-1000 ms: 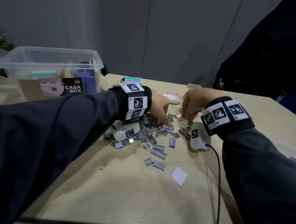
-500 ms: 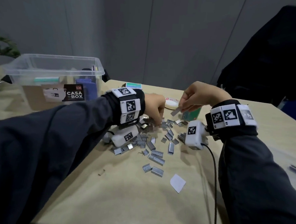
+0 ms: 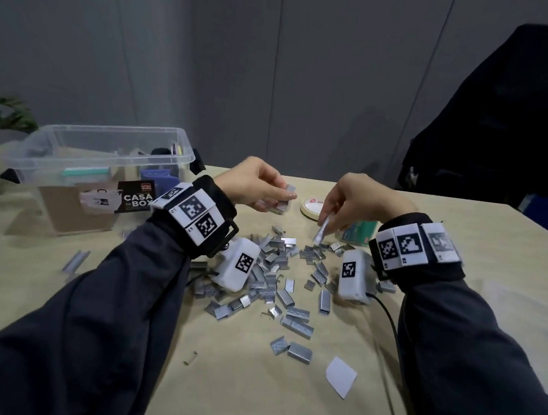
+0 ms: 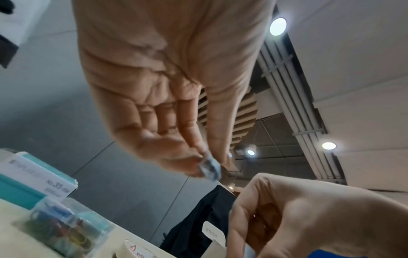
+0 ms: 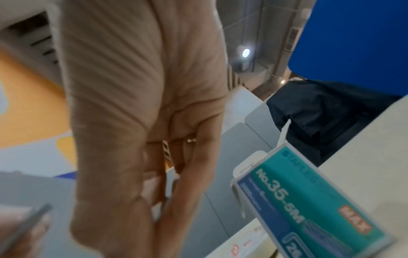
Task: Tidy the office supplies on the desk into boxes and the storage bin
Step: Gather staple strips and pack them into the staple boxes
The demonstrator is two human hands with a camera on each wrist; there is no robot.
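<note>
Staple-strewn beige desk point(image 3: 189, 379), grey wall point(image 3: 276, 61)

My left hand point(image 4: 167, 97) raised, fingertips pinching a small clump of staples point(image 4: 210, 168), my right hand point(image 4: 309, 216) curled below it, teal staple box point(image 4: 37, 178) and clear case of coloured clips point(image 4: 64, 230) on the desk point(image 4: 13, 244)

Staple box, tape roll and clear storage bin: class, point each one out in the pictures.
staple box point(image 5: 309, 200): right wrist view, on its teal printed face.
tape roll point(image 3: 311, 206): head view, on its flat top face.
clear storage bin point(image 3: 186, 149): head view, on its right rim.
</note>
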